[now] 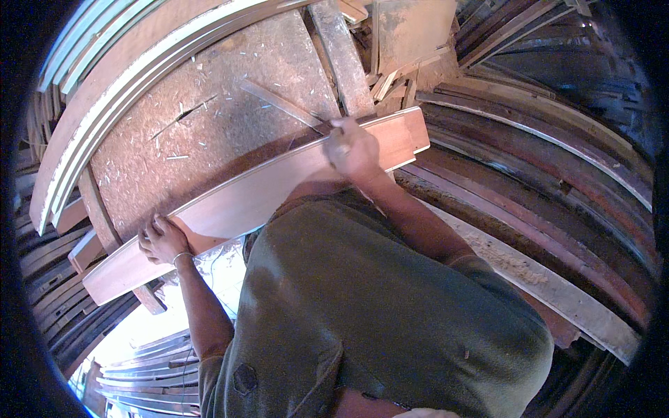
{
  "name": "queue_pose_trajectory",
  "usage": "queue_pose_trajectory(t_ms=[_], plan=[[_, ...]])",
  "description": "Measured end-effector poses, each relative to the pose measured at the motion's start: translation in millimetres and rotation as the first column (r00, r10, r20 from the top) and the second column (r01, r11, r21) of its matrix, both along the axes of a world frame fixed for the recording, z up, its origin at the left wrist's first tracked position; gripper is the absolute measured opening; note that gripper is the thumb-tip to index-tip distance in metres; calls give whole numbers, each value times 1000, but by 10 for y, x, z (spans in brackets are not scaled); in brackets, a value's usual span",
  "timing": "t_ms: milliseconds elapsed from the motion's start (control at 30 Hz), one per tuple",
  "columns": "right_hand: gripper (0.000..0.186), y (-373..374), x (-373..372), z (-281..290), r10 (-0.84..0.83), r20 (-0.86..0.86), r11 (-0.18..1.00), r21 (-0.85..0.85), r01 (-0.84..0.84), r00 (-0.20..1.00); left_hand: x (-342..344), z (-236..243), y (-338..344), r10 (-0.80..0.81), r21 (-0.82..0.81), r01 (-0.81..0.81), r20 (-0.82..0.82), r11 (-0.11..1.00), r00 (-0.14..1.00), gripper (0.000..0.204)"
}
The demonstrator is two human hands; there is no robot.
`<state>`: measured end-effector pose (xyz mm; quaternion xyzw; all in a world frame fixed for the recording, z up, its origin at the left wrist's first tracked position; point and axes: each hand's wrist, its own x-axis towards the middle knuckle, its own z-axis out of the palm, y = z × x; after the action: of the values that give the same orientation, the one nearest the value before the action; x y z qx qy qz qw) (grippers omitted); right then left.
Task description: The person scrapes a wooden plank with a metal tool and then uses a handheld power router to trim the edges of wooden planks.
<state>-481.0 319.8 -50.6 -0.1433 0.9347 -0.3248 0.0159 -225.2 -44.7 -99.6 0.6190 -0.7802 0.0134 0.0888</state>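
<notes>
A long pale wooden board with a grooved far edge and a notched right end lies slantwise in front of me, close against my body. My left hand rests over its left part, fingers bent round the far edge. Near the right end, my right hand is closed just above the board's far edge. From its fingers a long, flat, file-like tool reaches forward and left over the bench. The grip inside the fist is mostly hidden, and the hand is slightly blurred.
The worn bench top beyond the board carries scattered wood chips and a dark crack. Long moulded boards curve along its far left side. Stacked dark planks fill the right, and more timber lies at lower left.
</notes>
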Motion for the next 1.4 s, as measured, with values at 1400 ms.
queue_pose_trajectory(t_ms=[1400], plan=[[16,66,-76,-116,-354,-90,923,128,363,931,1311,327,-2346,-128,-122,103,-215,987,968,74]])
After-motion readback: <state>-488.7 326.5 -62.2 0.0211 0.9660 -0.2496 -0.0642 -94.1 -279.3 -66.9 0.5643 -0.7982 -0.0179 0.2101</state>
